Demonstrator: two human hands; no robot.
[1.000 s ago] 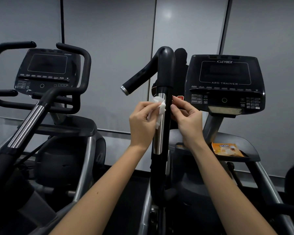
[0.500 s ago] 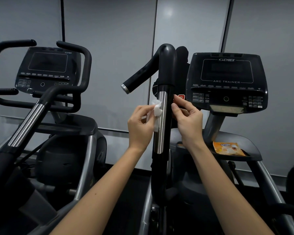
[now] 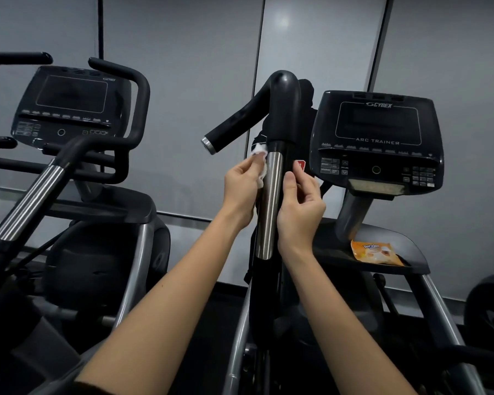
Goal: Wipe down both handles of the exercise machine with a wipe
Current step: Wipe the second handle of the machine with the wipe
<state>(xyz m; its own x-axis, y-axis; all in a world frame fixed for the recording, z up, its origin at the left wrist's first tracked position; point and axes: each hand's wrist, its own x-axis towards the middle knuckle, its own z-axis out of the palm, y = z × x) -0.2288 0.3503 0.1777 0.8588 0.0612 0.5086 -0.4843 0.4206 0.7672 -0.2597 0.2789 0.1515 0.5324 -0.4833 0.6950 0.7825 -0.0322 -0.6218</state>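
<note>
Two hands are up at the handle [image 3: 270,203] of the arc trainer, one on either side of its upright chrome stretch. Left hand [image 3: 241,186] has the white wipe [image 3: 259,153] pinched between thumb and fingertips. The wipe bunches up above and just right of that pinch, pressed to the left flank of the chrome at its very top, where the black grip begins. Right hand [image 3: 300,206] sits across the post from the pinch and a touch lower, fingers loosely curled with nothing in them. Its thumb points up along the post's right edge, and whether it makes contact I can't call from here. Above the pinch the black grip curves over, and a side bar juts out to the left with a silver end cap. Off to the right of both hands is the machine's console [image 3: 377,138], screen dark. Below it a dark ledge [image 3: 408,249] carries an orange packet [image 3: 375,253], lying flat. Well left of the pinch stands a second machine [image 3: 69,109] with its own chrome-banded handle. Grey panelled wall [image 3: 183,81] behind, dark floor [image 3: 208,317] underneath.
</note>
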